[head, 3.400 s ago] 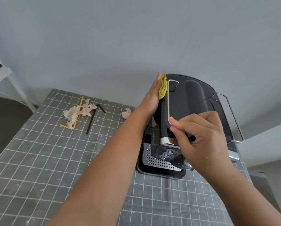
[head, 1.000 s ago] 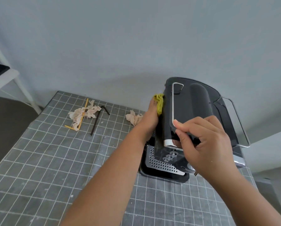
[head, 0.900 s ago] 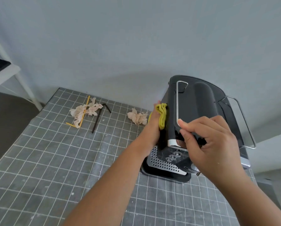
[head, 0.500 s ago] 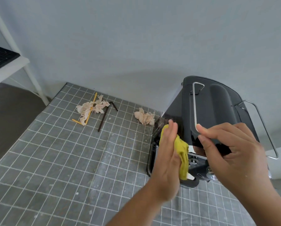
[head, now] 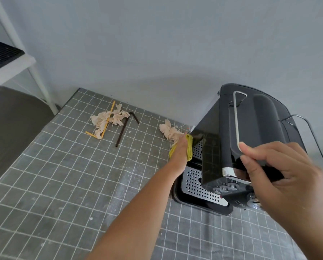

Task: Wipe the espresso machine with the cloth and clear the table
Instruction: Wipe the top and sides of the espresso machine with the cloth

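No text or label can be read.

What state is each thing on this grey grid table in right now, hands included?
Black espresso machine: upright, steadied at its top.
Yellow cloth: bunched, pressed against the machine's left side.
Left hand: holding the cloth.
Right hand: gripping the machine's top front.
Crumpled beige tissues: lying loose.
Brown bent straw: lying flat.
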`<state>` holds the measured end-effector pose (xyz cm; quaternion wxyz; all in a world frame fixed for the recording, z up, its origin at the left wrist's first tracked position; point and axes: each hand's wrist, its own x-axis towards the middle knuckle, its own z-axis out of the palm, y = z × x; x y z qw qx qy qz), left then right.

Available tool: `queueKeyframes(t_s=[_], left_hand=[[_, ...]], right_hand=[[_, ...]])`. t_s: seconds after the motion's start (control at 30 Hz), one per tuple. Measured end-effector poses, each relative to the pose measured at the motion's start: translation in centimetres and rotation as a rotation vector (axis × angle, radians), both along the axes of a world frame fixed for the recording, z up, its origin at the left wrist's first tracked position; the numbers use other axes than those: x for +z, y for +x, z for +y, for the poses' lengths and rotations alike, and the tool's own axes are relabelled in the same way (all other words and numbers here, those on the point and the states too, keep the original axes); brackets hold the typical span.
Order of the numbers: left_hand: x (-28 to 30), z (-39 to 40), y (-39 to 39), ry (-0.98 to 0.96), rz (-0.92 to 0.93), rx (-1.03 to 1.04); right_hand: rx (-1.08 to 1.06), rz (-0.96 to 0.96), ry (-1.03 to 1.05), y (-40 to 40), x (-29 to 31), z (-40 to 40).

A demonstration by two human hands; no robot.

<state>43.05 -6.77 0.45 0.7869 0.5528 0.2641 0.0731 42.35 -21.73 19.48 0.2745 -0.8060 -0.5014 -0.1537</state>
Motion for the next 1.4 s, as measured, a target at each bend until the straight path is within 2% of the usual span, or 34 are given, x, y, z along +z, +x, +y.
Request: queueKeyframes(t_s=[0.07,0.17,0.3,0.4,0.47,0.53,0.63,0.77,0.9,1.07,1.17,1.2,1.4], left_hand=[[-1.2,-0.9,-0.6,-0.014,0.073,0.047],[-2.1,-2.6,-0.6,0.065,0.125,0.129],[1.2,-2.0,0.3,0.065,-0.079,0.177],[4.8,0.9,1.8,0.134,-0.279,0.086],[6.2,2.0,2.3,0.230,-0.323,0.031],[6.2,2.7,2.3,0.201,-0.339,-0.022],[5.1,2.9,2.2,0.043,-0.217,-0.082],[1.2,1.8,0.6,-0.008,0.037,-0.075],[-2.4,0.7,-0.4,-0.014,0.015,-0.043],[-3.3,-1.7,-3.0,0.271,0.065,-0.017],[-4.6,-2.8,-5.2,0.571,0.184,-0.080],[-4.8,-3.2,-5.8,0.617,0.200,-0.070],[-4.8,-6.1,-10.4,0.577,0.183,0.005]], right_hand=[[0.003,-0.003,-0.010,0.0,0.0,0.0],[-0.002,0.006,-0.012,0.1,0.0,-0.1],[-0.003,0.000,-0.009,0.1,-0.1,-0.1],[0.004,-0.003,-0.005,0.2,-0.2,-0.1],[0.000,-0.013,-0.004,0.2,-0.2,-0.1],[-0.004,-0.015,-0.006,0.2,-0.2,-0.1],[0.004,-0.002,-0.004,0.2,-0.1,0.0],[0.014,0.009,0.005,0.1,-0.1,-0.1],[0.017,0.005,0.005,0.2,-0.2,-0.1],[0.024,0.004,-0.010,0.2,-0.1,-0.2],[0.020,-0.015,-0.013,0.3,-0.2,-0.1],[0.020,-0.021,-0.010,0.4,-0.2,-0.1],[0.021,-0.030,-0.007,0.4,-0.2,-0.3]])
